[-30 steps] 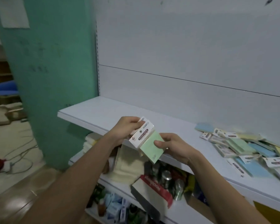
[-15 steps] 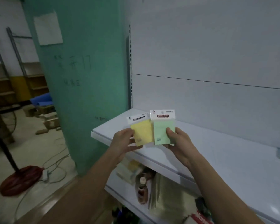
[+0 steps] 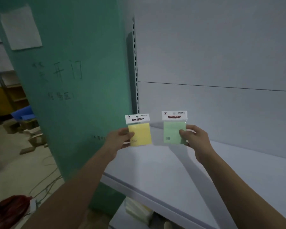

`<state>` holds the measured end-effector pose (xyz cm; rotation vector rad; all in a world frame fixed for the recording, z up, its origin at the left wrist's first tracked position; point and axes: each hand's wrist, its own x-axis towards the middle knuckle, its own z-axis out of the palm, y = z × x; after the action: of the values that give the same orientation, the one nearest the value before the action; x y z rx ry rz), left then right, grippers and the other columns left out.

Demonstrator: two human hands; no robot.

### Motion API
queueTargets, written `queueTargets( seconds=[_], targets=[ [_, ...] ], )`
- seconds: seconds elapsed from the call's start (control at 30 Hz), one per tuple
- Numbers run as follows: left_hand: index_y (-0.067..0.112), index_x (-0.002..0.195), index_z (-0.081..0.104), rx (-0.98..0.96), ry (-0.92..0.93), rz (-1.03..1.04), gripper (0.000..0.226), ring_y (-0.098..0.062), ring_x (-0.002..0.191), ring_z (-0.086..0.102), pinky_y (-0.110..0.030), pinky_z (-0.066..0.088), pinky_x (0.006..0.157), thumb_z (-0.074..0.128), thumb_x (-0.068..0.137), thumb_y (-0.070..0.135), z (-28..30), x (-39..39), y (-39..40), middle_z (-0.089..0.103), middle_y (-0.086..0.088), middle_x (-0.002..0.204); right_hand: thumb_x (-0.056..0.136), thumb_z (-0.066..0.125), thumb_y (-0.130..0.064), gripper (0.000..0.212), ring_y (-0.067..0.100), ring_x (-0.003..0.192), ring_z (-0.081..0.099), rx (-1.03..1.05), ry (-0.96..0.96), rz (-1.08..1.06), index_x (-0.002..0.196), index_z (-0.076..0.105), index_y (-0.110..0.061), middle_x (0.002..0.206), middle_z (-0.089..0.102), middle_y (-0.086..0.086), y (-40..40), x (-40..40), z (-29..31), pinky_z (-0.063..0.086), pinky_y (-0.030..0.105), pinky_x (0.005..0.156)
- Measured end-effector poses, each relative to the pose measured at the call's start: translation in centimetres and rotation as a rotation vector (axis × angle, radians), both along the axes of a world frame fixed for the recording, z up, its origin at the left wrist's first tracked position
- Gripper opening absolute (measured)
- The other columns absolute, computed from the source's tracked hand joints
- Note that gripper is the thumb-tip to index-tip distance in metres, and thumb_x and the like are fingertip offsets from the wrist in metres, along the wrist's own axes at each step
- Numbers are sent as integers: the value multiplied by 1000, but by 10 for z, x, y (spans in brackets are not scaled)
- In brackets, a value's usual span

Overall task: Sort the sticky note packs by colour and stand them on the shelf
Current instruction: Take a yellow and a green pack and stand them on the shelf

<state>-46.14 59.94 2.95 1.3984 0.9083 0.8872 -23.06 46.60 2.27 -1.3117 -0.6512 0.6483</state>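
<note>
My left hand [image 3: 120, 138] pinches a yellow sticky note pack [image 3: 141, 133] by its left edge, upright, with its white header card on top. My right hand [image 3: 194, 138] pinches a green sticky note pack [image 3: 172, 132] by its right edge, also upright. Both packs hang in the air above the far left end of the white shelf [image 3: 155, 171], a hand's width apart, close to the white back panel. The pile of other packs is out of view.
A green pillar [image 3: 73, 96] with writing stands left of the shelf, beside the slotted upright [image 3: 135, 63]. A lower shelf holds pale packs [image 3: 137, 210]. On the floor at left lie cables and a red base [image 3: 10, 210].
I have turned left, so the pile of packs left the view. My hands moved forward over the shelf's left end and pulled apart, separating the yellow and green packs.
</note>
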Motion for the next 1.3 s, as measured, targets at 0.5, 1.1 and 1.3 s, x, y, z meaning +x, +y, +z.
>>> queueTargets(
  seconds=[0.5, 1.1, 1.3],
  targets=[
    [12, 91, 64, 10, -1, -294, 22, -22, 81, 71, -27, 60, 61, 71, 79, -5, -43, 86, 190, 70, -10, 93, 81, 75, -8, 18, 19, 74, 66, -172, -75, -412, 97, 68, -7, 86, 72, 7, 125, 20, -57, 55, 31, 73],
    [7, 112, 67, 132, 92, -239, 32, -25, 85, 69, -39, 59, 78, 73, 81, 7, -60, 115, 209, 71, -7, 99, 84, 69, -18, 17, 11, 82, 61, -319, -407, -630, 98, 62, -11, 92, 66, -2, 144, 27, -68, 41, 13, 64],
    [14, 111, 65, 174, 67, -271, 37, -7, 79, 65, -20, 53, 71, 75, 78, 2, -66, 113, 205, 68, 1, 93, 84, 66, -18, 16, 8, 86, 63, -255, -357, -624, 98, 61, -12, 92, 66, -7, 149, 27, -72, 45, 16, 69]
  ],
)
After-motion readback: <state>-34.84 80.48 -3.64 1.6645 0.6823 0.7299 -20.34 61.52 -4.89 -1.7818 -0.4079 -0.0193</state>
